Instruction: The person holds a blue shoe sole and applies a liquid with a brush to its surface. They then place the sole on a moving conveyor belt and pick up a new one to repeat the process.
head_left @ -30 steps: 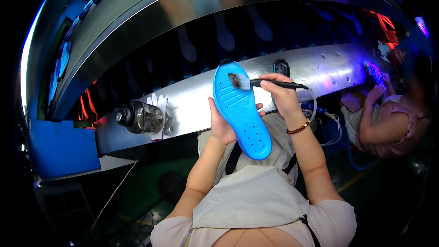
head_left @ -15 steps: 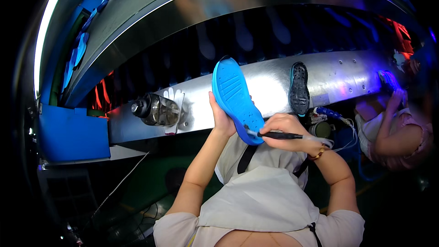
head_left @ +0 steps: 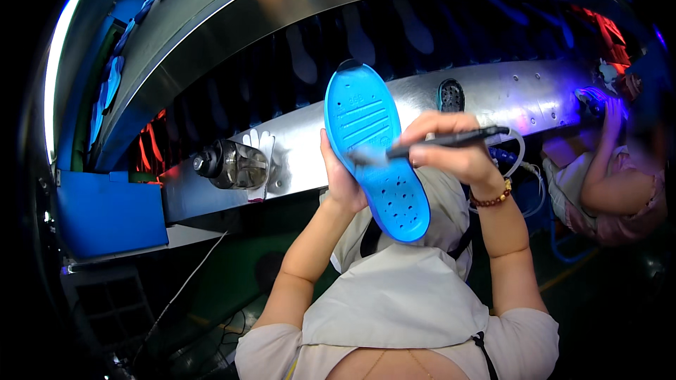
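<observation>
L hand (head_left: 341, 179) fingers grasp blue sole (head_left: 373, 142) by its left side, ridged face up over counter's (head_left: 303, 137) near edge, prob. so brush (head_left: 451, 139) can reach it. R hand (head_left: 470, 160) fingers grip brush's handle, bristles blurred at sole's mid.

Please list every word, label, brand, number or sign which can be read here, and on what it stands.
Blue sole: raised marking near its far end; I do not copy it out.
Brush: blurred, no text readable.
Bottle: no text I can read.
</observation>
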Motion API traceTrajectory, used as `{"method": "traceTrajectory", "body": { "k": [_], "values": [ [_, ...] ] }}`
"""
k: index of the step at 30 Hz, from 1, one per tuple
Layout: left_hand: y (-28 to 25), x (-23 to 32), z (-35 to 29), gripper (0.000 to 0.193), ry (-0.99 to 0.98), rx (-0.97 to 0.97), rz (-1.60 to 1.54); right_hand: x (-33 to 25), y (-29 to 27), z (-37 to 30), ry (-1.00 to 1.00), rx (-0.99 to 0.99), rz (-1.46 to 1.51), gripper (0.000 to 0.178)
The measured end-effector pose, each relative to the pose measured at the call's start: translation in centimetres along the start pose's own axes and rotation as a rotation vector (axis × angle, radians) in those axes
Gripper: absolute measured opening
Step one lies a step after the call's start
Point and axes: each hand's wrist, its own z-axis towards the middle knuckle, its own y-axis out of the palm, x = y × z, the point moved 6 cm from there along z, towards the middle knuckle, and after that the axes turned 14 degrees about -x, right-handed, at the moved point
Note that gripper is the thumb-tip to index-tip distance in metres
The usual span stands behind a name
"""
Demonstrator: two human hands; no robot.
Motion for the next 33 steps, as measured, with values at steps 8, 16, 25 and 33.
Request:
{"method": "traceTrajectory", "body": {
  "k": [8,16,25,33],
  "values": [
    [1.4,1.8,0.8,0.089,0.182,0.03,0.052,-0.4,1.2,-0.2,-0.086,-0.231,-0.06,0.017],
    [1.8,3.8,1.5,0.098,0.296,0.027,0.125,-1.2,1.5,-1.1,-0.118,-0.343,-0.282,0.019],
    [3.4,6.4,1.2,0.095,0.422,0.037,0.113,-1.4,1.5,-2.4,-0.199,-0.333,-0.262,0.021],
    [3.0,7.0,1.1,0.095,0.391,0.011,0.152,0.6,1.3,-3.3,-0.097,-0.146,-0.215,0.024]
  ]
}}
